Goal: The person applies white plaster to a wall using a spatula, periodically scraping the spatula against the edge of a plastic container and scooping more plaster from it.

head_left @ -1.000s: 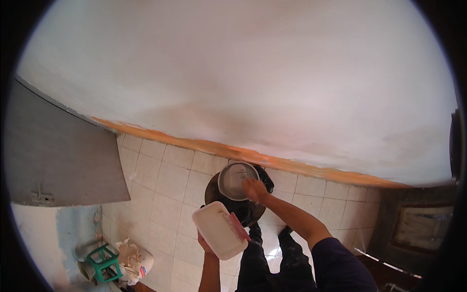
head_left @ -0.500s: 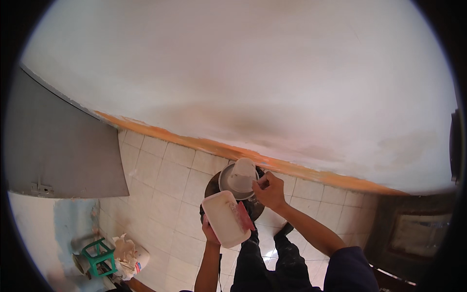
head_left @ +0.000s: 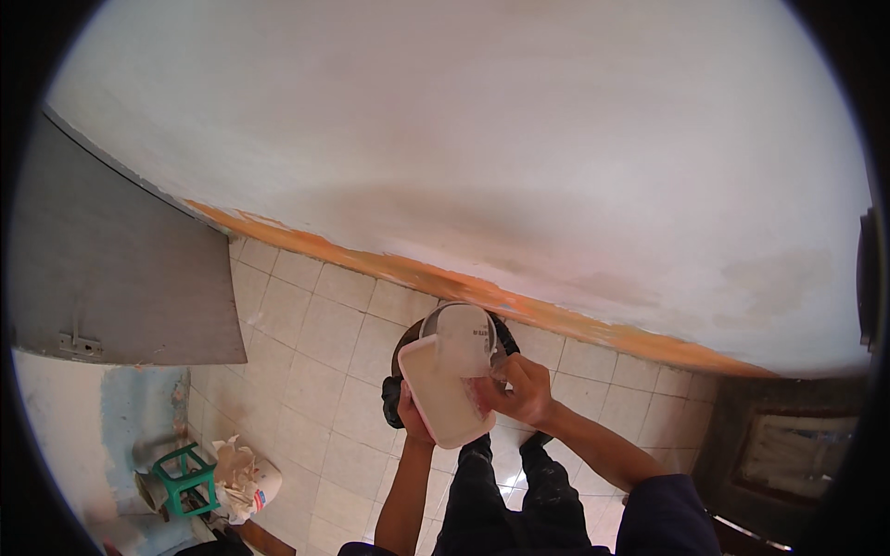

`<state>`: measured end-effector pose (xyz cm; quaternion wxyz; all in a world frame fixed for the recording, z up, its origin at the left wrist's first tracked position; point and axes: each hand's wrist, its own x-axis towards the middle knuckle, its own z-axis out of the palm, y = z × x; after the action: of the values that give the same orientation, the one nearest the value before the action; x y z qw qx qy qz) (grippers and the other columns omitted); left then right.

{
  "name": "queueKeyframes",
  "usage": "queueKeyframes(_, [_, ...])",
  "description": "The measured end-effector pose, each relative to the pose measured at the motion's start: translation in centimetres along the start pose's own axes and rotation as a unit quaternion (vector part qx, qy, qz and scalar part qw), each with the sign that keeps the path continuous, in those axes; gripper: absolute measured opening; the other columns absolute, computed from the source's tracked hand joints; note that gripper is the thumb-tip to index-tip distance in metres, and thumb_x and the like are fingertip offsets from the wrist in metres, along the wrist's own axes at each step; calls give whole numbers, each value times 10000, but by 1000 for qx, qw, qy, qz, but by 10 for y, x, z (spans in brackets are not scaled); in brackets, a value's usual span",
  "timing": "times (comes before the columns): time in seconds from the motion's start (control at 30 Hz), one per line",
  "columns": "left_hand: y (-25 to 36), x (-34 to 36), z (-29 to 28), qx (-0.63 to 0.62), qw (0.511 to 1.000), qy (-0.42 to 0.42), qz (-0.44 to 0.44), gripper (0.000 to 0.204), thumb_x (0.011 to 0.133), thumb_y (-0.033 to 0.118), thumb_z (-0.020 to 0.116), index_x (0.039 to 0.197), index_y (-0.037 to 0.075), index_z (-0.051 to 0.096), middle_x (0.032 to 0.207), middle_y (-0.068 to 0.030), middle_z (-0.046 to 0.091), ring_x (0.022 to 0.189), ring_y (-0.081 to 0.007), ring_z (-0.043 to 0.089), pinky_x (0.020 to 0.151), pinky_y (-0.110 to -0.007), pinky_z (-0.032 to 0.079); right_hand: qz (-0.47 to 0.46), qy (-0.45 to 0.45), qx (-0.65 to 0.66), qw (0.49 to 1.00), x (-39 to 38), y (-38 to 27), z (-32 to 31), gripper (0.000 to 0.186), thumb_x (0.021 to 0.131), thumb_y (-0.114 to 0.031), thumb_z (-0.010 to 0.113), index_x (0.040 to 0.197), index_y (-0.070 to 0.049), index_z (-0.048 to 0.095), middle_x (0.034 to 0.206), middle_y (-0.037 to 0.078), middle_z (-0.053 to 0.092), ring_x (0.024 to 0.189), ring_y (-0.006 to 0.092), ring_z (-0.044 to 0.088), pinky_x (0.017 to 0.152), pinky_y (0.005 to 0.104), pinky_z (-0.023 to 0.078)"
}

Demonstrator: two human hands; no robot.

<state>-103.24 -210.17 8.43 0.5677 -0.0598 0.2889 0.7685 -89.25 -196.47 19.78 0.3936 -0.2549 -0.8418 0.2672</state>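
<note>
My left hand [head_left: 413, 415] grips the near-left edge of a shallow, pale rectangular tray [head_left: 443, 412] with a pinkish rim. A flat pinkish-red piece [head_left: 479, 394] shows at the tray's right side; its kind is hard to tell. My right hand [head_left: 524, 389] is closed on a translucent plastic measuring cup [head_left: 465, 335] at its right side. The cup is tilted over the tray's far end, with dark print on its wall. Behind the cup, partly hidden, a pale round bucket [head_left: 430, 324] stands on a dark round surface.
A white wall [head_left: 482, 130] with an orange strip [head_left: 417, 271] along its foot rises ahead, above a tiled floor [head_left: 306, 371]. At left are a grey door [head_left: 130, 259], a green stool [head_left: 188, 482] and a white bucket [head_left: 264, 486] with torn paper. A dark wooden piece [head_left: 732, 408] stands right.
My right hand has brought the cup out of the bucket, nearer and over the tray. My left hand has shifted the tray slightly up and to the right.
</note>
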Motion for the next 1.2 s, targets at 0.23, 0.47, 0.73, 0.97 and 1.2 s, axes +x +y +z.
queueKeyframes(0.23, [7, 1, 1, 15, 999, -35, 3, 612, 972, 521, 367, 1404, 90, 406, 1372, -115, 497, 1220, -305, 509, 1031, -436, 421, -46, 24, -20, 998, 6, -4, -2, 252, 642, -18, 782, 715, -55, 544, 630, 69, 502, 488, 217, 537, 410, 334, 444])
queueKeyframes(0.47, [12, -1, 1, 43, 998, -47, 22, 623, 968, 530, 370, 1406, 88, 403, 1379, -121, 489, 1227, -312, 501, 1038, -442, 414, 17, 42, 14, 999, 14, -17, -6, 240, 678, -21, 773, 706, -32, 535, 630, 80, 547, 499, 187, 567, 421, 288, 444])
queueKeyframes(0.73, [12, -4, 1, 40, 996, -66, 39, 608, 972, 521, 371, 1392, 83, 421, 1369, -119, 496, 1218, -309, 504, 1033, -448, 418, 208, 88, 116, 967, 5, -7, 7, 181, 761, 15, 720, 726, -10, 543, 656, 59, 600, 538, 89, 588, 493, 215, 480])
queueKeyframes(0.97, [14, -15, -52, 32, 998, 36, 39, 586, 977, 508, 363, 1372, 82, 437, 1323, -121, 529, 1182, -294, 535, 1009, -437, 441, 412, 88, 143, 896, -19, 65, 40, 186, 754, -113, 739, 711, -13, 588, 636, 80, 635, 579, 132, 614, 570, 270, 492])
queueKeyframes(1.2, [20, -49, -70, 38, 995, 78, 47, 571, 982, 496, 356, 1369, 84, 438, 1312, -120, 536, 1173, -290, 543, 997, -436, 453, 383, -27, 19, 923, -61, 137, 120, 170, 717, -167, 708, 734, -24, 618, 669, 143, 641, 633, 287, 650, 616, 370, 515])
